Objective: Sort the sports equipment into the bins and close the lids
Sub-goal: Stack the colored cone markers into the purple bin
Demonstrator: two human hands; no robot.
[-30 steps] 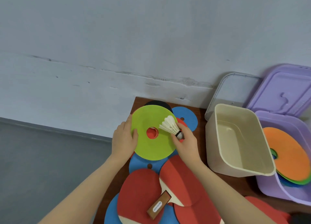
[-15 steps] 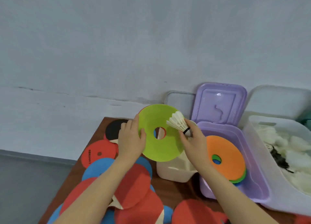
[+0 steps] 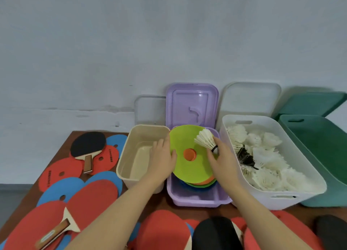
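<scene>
My left hand [image 3: 163, 156] grips the left edge of a lime green disc [image 3: 189, 167], thumb on its top face. The disc hangs tilted over the purple bin [image 3: 195, 200], just above a stack of orange, green and blue discs inside. My right hand [image 3: 222, 158] pinches a white shuttlecock [image 3: 205, 139] by its cork end and also touches the disc's right edge. To the right, a white bin [image 3: 276, 200] holds several shuttlecocks. A beige bin [image 3: 127, 161] on the left stands bare inside.
A dark green bin [image 3: 319, 146] stands at far right. All lids lean open against the wall behind the bins, the purple lid [image 3: 191, 105] among them. Several red and black paddles [image 3: 88, 148] and red and blue discs cover the brown table at left and front.
Both hands carried the green disc and shuttlecock rightward from over the table to above the purple bin. The view swung right, revealing the white and green bins fully.
</scene>
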